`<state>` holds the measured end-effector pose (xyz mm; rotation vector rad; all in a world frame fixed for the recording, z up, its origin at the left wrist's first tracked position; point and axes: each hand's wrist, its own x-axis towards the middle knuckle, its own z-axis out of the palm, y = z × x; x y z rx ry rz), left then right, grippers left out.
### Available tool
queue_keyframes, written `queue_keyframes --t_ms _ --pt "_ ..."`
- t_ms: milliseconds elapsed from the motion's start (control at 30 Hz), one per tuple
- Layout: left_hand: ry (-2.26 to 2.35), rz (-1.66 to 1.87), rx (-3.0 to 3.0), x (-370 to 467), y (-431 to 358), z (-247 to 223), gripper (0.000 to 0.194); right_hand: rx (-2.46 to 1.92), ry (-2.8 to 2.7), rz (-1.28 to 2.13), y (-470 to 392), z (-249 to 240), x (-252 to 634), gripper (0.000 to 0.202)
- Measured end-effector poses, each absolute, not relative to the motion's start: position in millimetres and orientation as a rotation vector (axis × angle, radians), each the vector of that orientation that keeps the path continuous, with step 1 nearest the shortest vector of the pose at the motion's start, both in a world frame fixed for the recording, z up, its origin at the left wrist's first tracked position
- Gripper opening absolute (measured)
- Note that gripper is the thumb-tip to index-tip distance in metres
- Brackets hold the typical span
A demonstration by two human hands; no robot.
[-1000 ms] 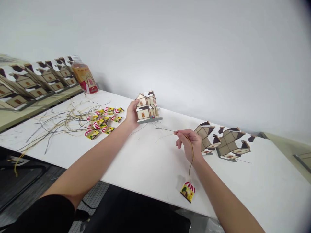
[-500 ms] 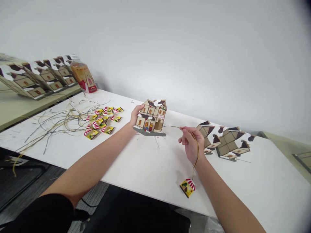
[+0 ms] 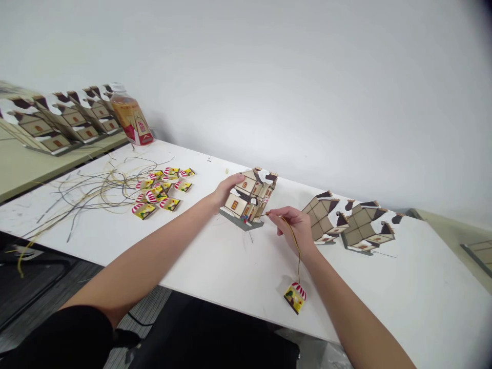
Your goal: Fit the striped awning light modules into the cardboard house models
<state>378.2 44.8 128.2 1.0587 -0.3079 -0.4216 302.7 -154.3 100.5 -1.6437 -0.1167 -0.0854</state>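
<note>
One model house (image 3: 249, 197) was gripped from its left side by the left hand (image 3: 226, 190), tilted over the middle of the white table (image 3: 219, 271); whether its base touched the tabletop could not be told. The right hand (image 3: 295, 225), fingertips drawn together, pinched a dark-and-yellow wire (image 3: 299, 264) just beside the house's right side. The wire ran down to a small yellow shopfront (image 3: 295, 298) with a red-and-white awning, near the table's front edge. Two further houses (image 3: 359, 225) sat just right of this hand. Similar yellow pieces (image 3: 144, 210) lay grouped at left, their loose wires (image 3: 103, 185) spread outward. Beyond them, a bottle (image 3: 132, 117) stood near a row of houses (image 3: 75, 118).
</note>
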Motion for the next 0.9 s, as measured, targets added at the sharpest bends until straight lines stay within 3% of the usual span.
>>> queue_keyframes --t_ms 300,500,733,900 --pt "-0.241 -0.418 1.043 377 39 120 0.060 -1.811 -0.446 0.092 -154 101 301 0.017" --pt "-0.240 -0.429 1.032 376 39 121 0.064 -1.916 -0.592 0.185 -162 105 303 0.024" --pt "-0.225 -0.343 1.024 380 40 122 0.059 -1.983 -0.351 -0.038 -168 102 309 0.024" --pt "-0.206 -0.331 1.026 381 42 122 0.061 -2.120 -0.138 -0.003 -177 136 294 0.027"
